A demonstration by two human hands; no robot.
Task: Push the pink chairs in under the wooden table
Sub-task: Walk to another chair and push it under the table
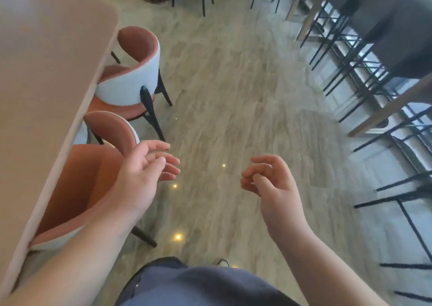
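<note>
Pink chairs stand in a row along the right-hand edge of the wooden counter [46,76], which runs up the left side of the view. The nearest chair [77,189] has its seat partly under the counter edge, its curved back bulging out toward the person; the middle chair [112,128] lies just beyond it, also tucked close; the far chair [133,72] sits further out, its seat only partly under the top and its white-backed shell and black legs standing clear on the floor [233,95]. The left hand [142,172] hovers just beside the top of the nearest chair's back, its fingers [163,163] loosely spread and holding nothing; I cannot tell whether the wrist brushes the chair. The right hand [268,184] hangs well apart over bare floor, its fingers [252,175] loosely curled and also holding nothing. The chairs all lie to the left of both hands, so the left hand is much the nearer, and the push would likely go leftward, across the counter's long edge. By my reading the far chair still needs the most travel. Dark stools and tables [374,72] line the right side, well away from the work.
</note>
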